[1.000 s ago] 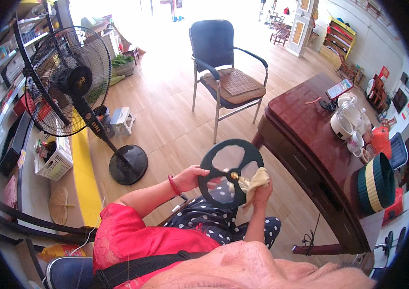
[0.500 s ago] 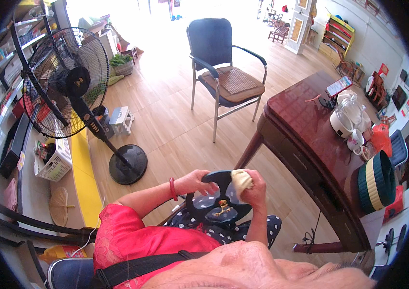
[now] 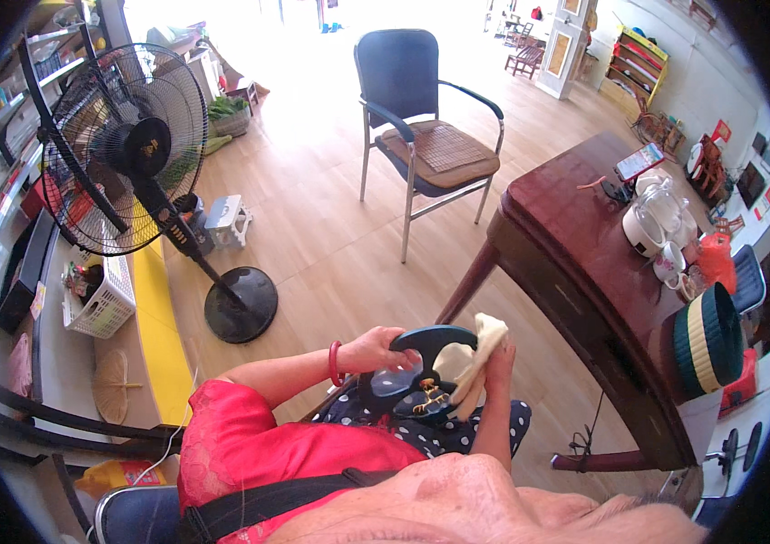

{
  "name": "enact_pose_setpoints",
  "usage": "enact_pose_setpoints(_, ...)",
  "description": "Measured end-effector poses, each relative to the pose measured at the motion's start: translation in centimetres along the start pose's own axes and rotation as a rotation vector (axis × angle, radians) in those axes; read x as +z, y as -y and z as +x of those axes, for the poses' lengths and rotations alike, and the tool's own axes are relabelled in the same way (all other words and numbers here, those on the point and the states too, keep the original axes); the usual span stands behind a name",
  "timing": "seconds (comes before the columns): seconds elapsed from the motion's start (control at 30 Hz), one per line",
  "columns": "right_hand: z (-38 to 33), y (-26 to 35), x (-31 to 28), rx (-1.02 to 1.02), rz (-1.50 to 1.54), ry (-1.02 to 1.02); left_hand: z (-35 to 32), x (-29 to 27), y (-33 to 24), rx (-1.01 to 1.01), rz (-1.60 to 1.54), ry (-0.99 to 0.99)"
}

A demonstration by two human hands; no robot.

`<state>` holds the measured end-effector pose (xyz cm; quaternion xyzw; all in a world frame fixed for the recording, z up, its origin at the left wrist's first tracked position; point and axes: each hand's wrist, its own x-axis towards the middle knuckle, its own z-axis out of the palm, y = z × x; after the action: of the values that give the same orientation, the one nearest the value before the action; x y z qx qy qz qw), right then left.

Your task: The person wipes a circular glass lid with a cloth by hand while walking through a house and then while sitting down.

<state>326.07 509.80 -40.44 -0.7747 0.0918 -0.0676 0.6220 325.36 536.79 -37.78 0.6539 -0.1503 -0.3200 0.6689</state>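
Note:
In front of my lap I hold a round dark disc [image 3: 435,336] with rounded openings or glossy panes and a small gold figure low in its middle; its exact kind I cannot tell. My left hand [image 3: 374,351], below a red bangle [image 3: 337,364], is closed on the disc's left rim. A cream cloth [image 3: 460,364] is gripped in my right hand [image 3: 500,364]. It lies against the right part of the disc and hangs down across it. Some fingers of the right hand are hidden behind the cloth.
At left stands a black floor fan [image 3: 241,304] beside shelving and a white basket [image 3: 113,304]. An armchair [image 3: 439,150] is ahead. To the right, a dark red wooden table [image 3: 557,195] carries a phone [image 3: 639,162], a kettle [image 3: 646,228], cups and a ribbed green-and-cream container [image 3: 702,344].
The cloth, bunched at the upper right rim before, now spreads down over the disc's right side. The disc has tilted, and my right hand has shifted slightly right.

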Motion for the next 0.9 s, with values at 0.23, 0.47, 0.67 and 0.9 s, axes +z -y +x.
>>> enact_pose_setpoints(0.23, -0.8, 1.1, -0.2, -0.02, 0.357, 0.041, -0.3, 0.3, -2.1, 0.024, 0.168, 0.022)
enact_pose_setpoints(0.47, -3.1, 8.8, 5.2, -0.856, -0.423, 0.121, -0.7, 0.2, -0.9, 0.165, 0.309, 0.043)
enact_pose_setpoints(0.67, -1.5, -2.5, 0.6, -0.033, -0.013, -0.136, -0.4, 0.3, -1.5, 0.0, 0.014, 0.069)
enact_pose_setpoints(0.9, -2.4, -2.0, -0.2, -0.158, 0.055, -0.17, -0.1, -0.2, -1.9, 0.027, 0.041, 0.077)
